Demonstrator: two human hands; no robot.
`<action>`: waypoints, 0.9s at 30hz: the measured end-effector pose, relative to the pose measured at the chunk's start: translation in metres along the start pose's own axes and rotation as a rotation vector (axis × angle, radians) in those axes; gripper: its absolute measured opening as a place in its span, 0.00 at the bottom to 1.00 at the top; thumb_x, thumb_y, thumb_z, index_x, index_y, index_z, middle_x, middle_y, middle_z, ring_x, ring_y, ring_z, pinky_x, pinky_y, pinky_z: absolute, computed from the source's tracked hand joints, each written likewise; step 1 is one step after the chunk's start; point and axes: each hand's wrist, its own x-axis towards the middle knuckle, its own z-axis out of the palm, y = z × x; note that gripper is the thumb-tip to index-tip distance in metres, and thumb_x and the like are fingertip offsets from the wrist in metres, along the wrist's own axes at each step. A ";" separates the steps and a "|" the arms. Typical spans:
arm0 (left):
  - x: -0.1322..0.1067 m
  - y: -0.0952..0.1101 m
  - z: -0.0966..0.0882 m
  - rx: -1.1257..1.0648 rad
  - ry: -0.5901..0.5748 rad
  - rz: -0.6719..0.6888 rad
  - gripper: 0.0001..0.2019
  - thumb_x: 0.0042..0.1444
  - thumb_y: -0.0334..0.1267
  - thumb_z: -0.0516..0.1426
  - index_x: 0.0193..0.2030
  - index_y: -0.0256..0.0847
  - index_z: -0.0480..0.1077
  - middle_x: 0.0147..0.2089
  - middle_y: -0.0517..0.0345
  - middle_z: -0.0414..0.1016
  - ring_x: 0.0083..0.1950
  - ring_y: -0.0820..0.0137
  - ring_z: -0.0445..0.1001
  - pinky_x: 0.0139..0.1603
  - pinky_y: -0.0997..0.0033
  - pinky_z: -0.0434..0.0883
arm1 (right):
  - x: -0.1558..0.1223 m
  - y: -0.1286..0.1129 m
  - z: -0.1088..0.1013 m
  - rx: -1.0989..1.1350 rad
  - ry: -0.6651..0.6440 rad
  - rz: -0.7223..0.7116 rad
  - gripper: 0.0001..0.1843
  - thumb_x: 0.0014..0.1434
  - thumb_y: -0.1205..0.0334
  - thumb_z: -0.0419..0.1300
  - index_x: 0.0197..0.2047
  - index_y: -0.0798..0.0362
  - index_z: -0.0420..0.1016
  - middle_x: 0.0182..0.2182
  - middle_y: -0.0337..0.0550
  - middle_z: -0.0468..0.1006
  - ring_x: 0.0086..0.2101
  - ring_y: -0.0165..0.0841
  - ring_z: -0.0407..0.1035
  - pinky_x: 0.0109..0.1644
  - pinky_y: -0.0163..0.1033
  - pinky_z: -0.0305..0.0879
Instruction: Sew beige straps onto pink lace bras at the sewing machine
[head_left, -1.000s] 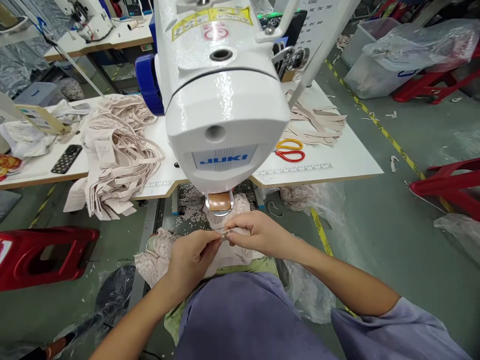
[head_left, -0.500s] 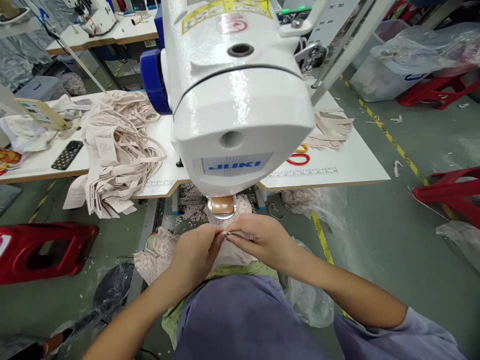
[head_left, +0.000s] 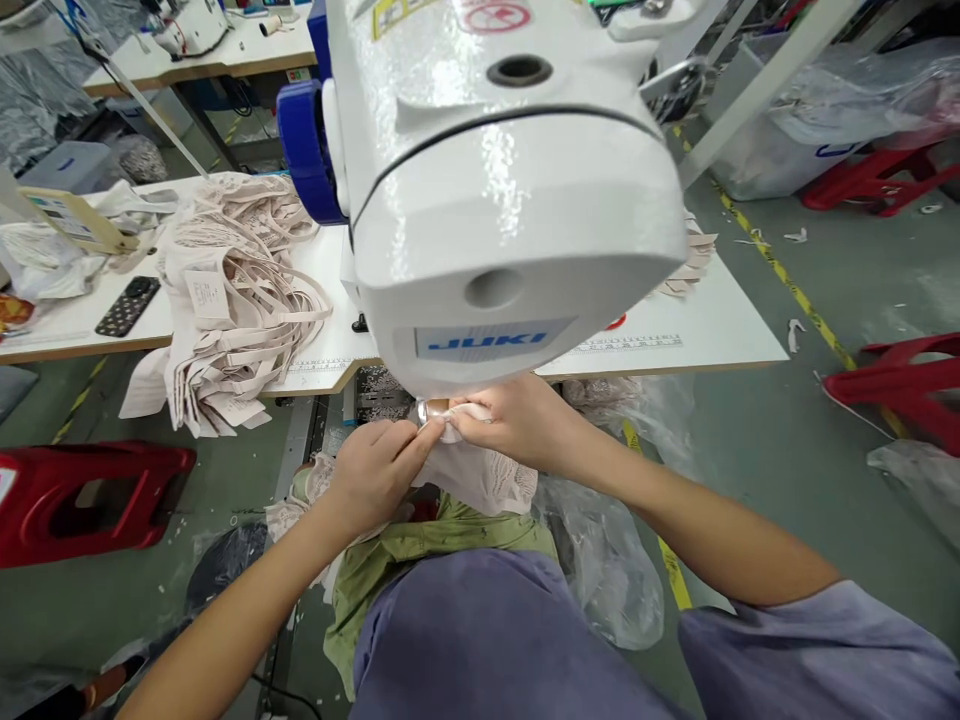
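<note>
One pale fabric piece, pinched along its folded edge, before the sewing machine.
Left to right, we record: left hand, grip pinching the edge; the fabric between, folded edge running roughly crosswise, bulk hanging toward us; right hand, grip pinching the same fold. We judge neither hand nearer.

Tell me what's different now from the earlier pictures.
The left hand and right hand have moved forward, closer to the sewing machine, pinching the pale fabric; its lacy part now hangs below the right hand. The view has shifted too, so the machine hides all but a bit of the red scissors handle. Neither hand has visibly let go. The cloth pile and phone lie as before.
</note>
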 end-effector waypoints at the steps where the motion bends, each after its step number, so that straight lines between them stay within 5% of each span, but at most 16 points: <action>1: 0.001 -0.001 0.000 0.021 -0.009 0.013 0.20 0.63 0.24 0.50 0.60 0.38 0.64 0.30 0.60 0.74 0.28 0.71 0.69 0.29 0.70 0.62 | -0.001 0.001 0.001 -0.011 -0.006 0.004 0.13 0.61 0.64 0.55 0.35 0.52 0.82 0.27 0.43 0.78 0.30 0.33 0.69 0.33 0.37 0.58; 4: 0.007 0.006 -0.003 0.069 -0.067 -0.035 0.18 0.63 0.26 0.49 0.58 0.39 0.66 0.24 0.64 0.67 0.23 0.71 0.64 0.23 0.70 0.55 | -0.010 0.008 0.011 -0.072 0.058 -0.008 0.13 0.64 0.60 0.56 0.40 0.52 0.82 0.36 0.46 0.79 0.37 0.37 0.72 0.39 0.39 0.62; 9: 0.018 0.017 -0.012 0.054 -0.232 -0.195 0.16 0.63 0.28 0.48 0.55 0.39 0.67 0.22 0.64 0.66 0.21 0.71 0.65 0.20 0.69 0.46 | -0.028 0.022 0.039 -0.276 0.429 -0.144 0.13 0.65 0.57 0.58 0.50 0.45 0.79 0.47 0.48 0.76 0.51 0.45 0.66 0.55 0.51 0.59; 12: 0.018 0.001 -0.013 0.015 -0.250 -0.064 0.18 0.62 0.26 0.48 0.57 0.39 0.65 0.23 0.63 0.67 0.22 0.70 0.65 0.21 0.69 0.49 | -0.031 0.023 0.048 -0.320 0.534 -0.176 0.12 0.64 0.62 0.58 0.47 0.43 0.80 0.41 0.45 0.76 0.45 0.40 0.68 0.53 0.49 0.60; 16: 0.019 -0.026 -0.010 -0.006 -0.230 0.197 0.22 0.60 0.23 0.49 0.59 0.42 0.64 0.25 0.63 0.67 0.23 0.71 0.65 0.22 0.69 0.51 | -0.035 0.027 0.060 -0.161 0.499 -0.115 0.12 0.66 0.62 0.55 0.49 0.46 0.77 0.35 0.44 0.75 0.36 0.34 0.70 0.40 0.40 0.65; 21: 0.023 -0.009 -0.008 0.047 -0.233 0.066 0.15 0.62 0.27 0.49 0.54 0.40 0.67 0.22 0.64 0.66 0.21 0.71 0.64 0.20 0.68 0.49 | -0.048 0.036 0.080 0.325 0.467 0.125 0.28 0.64 0.55 0.58 0.64 0.48 0.55 0.49 0.50 0.71 0.29 0.28 0.71 0.23 0.33 0.64; 24: 0.025 0.013 -0.010 0.095 -0.251 -0.021 0.17 0.61 0.28 0.49 0.56 0.34 0.65 0.23 0.62 0.68 0.22 0.69 0.67 0.19 0.67 0.51 | -0.047 0.036 0.073 0.289 0.399 0.113 0.21 0.65 0.59 0.56 0.60 0.47 0.64 0.56 0.52 0.67 0.28 0.27 0.68 0.26 0.35 0.67; 27: 0.028 0.027 -0.011 0.124 -0.273 -0.087 0.19 0.60 0.28 0.50 0.58 0.30 0.62 0.25 0.60 0.71 0.23 0.68 0.69 0.20 0.67 0.56 | -0.037 0.037 0.056 0.163 0.394 0.057 0.19 0.64 0.63 0.55 0.57 0.46 0.71 0.50 0.51 0.71 0.36 0.35 0.70 0.35 0.40 0.72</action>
